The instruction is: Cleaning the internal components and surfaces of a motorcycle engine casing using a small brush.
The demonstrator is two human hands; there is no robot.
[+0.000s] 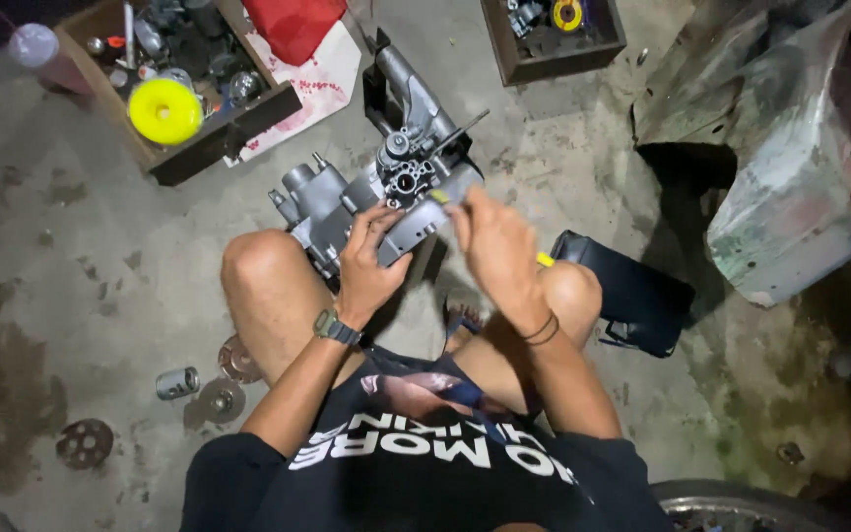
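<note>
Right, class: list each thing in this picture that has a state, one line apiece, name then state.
Engine casing: on the floor, steadied by the left hand.
Right hand: closed on a yellow-handled tool at the casing.
Wooden box: open, full of parts.
Small can: lying on its side.

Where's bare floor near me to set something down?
Bare concrete lies left of the left knee, below the wooden tray, and between the engine and the painted body panel. Discs and a small can crowd the floor beside the left thigh.
</note>
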